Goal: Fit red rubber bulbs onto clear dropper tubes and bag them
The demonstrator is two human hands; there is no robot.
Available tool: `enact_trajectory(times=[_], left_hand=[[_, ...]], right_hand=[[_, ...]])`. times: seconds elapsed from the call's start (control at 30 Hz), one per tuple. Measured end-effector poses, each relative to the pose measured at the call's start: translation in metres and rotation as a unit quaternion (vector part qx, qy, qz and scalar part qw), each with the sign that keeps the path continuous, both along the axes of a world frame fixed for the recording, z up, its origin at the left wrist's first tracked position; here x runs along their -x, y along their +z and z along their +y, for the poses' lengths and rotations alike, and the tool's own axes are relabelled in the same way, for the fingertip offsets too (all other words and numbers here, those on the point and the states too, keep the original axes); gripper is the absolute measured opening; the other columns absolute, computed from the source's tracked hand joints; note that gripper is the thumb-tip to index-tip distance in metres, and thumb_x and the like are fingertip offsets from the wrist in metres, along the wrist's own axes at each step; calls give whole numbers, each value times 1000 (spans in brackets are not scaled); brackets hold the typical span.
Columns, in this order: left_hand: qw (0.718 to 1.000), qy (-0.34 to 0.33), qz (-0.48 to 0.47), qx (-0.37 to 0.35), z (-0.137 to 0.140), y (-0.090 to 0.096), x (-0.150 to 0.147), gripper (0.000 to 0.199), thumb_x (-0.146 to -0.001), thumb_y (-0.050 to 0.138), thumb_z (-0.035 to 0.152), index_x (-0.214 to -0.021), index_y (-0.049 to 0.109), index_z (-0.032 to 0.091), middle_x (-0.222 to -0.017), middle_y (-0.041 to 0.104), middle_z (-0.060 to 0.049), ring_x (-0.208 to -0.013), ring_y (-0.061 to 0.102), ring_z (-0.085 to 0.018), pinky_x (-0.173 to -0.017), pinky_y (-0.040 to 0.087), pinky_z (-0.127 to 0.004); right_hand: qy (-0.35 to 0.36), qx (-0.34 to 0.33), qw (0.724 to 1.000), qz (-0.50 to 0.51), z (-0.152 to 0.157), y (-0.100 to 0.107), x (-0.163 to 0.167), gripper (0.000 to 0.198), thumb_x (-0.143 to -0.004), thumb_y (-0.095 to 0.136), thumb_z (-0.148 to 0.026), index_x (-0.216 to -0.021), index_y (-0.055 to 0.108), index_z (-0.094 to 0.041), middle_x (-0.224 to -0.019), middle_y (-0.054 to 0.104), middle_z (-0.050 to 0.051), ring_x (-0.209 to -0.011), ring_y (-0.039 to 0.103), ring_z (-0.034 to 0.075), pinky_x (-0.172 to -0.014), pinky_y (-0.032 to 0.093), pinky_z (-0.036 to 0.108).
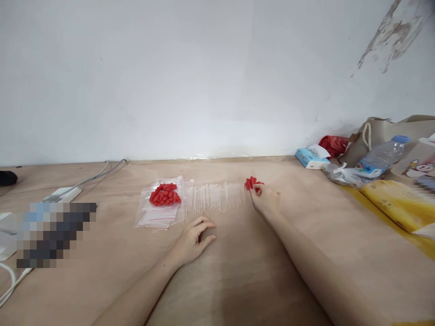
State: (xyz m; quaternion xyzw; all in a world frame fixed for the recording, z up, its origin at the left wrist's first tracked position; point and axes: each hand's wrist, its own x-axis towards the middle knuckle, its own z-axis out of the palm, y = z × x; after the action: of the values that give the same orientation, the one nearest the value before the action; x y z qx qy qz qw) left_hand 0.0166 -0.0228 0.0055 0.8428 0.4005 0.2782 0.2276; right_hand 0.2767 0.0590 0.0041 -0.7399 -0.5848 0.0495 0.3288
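My right hand reaches to a small pile of red rubber bulbs. Its thumb and fingers pinch together at the pile's near right side, apparently on one red bulb, though the fingertips partly hide it. My left hand lies on the table with thumb and fingers apart, holding nothing. Just beyond it, a row of thin clear tubes is laid out side by side. Left of the tubes, a larger heap of red bulbs sits on clear zip bags.
At the right stand a blue tissue pack, a plastic bottle, a beige bag and a yellow packet. A white power strip with cables and a blurred-out object lie left. A wall closes the table's back.
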Motion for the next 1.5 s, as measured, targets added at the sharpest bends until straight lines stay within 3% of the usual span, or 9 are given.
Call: enact_trajectory(times=[0.17, 0.33, 0.6, 0.83, 1.0, 1.1, 1.2, 1.37, 1.5], left_hand=[[1000, -1, -7, 2, 0, -1, 1, 19, -81, 50, 22, -98, 59, 21, -97, 55, -5, -85, 52, -15, -74, 43, -28], [1000, -1, -5, 7, 2, -3, 1, 19, -81, 49, 24, -97, 59, 20, -97, 54, -6, -84, 53, -15, -69, 44, -26], [1000, -4, -3, 8, 0, -1, 0, 19, -82, 49, 23, -97, 59, 21, -98, 54, -6, -85, 53, -15, -70, 44, -26], [1000, -7, -3, 5, 0, -3, 0, 18, -81, 49, 22, -96, 59, 20, -97, 54, -5, -83, 53, -14, -70, 45, -26], [994, 51, -36, -90, 2, -5, -5, 16, -82, 49, 22, -93, 61, 20, -96, 54, -6, -89, 51, -16, -79, 42, -31], [982, 109, -16, -151, 18, 3, -24, 14, -81, 50, 23, -84, 63, 20, -94, 53, -5, -92, 49, -18, -83, 39, -35], [972, 164, 47, -162, 45, 14, -59, 11, -77, 54, 24, -80, 64, 20, -103, 52, -7, -101, 44, -23, -86, 36, -38], [956, 240, 118, -123, 84, 20, -124, 18, -74, 56, 31, -80, 66, 18, -118, 44, -11, -113, 32, -29, -92, 26, -43], [942, 260, 197, -78, 100, 17, -151, 26, -75, 50, 33, -85, 66, 15, -125, 39, -14, -117, 25, -32, -95, 18, -46]], right_hand=[[-29, -24, 999, 11, -2, -5, -21, 27, -76, 47, -38, -91, 61, -21, -69, 61, 1, -68, 54, 17, -70, 27, 32], [-19, -50, 997, -52, 7, -9, -41, 29, -77, 48, -36, -96, 65, -23, -87, 59, 7, -80, 50, 20, -69, 26, 33], [23, -85, 984, -153, 8, -17, -32, 24, -81, 47, -28, -94, 67, -26, -91, 59, 7, -83, 46, 21, -69, 21, 34], [0, -98, 984, -148, 9, -17, -29, 17, -79, 48, -23, -82, 64, -22, -90, 59, 7, -87, 45, 22, -71, 19, 35], [9, -108, 982, -153, 12, -19, -33, 18, -78, 46, -23, -86, 62, -20, -90, 60, 7, -87, 45, 22, -75, 19, 36], [27, -133, 981, -141, 14, -22, -35, 20, -77, 47, -23, -89, 62, -20, -90, 58, 6, -85, 47, 20, -77, 21, 35], [53, -173, 977, -114, 16, -26, -35, 20, -76, 46, -21, -87, 63, -20, -88, 57, 5, -81, 50, 17, -79, 24, 34], [24, -235, 970, -64, 15, -29, -32, 19, -76, 47, -22, -88, 61, -18, -87, 57, 6, -81, 52, 17, -80, 26, 34], [1, -251, 967, -47, 10, -28, -30, 19, -76, 48, -24, -87, 61, -18, -85, 56, 5, -78, 53, 17, -80, 28, 35]])
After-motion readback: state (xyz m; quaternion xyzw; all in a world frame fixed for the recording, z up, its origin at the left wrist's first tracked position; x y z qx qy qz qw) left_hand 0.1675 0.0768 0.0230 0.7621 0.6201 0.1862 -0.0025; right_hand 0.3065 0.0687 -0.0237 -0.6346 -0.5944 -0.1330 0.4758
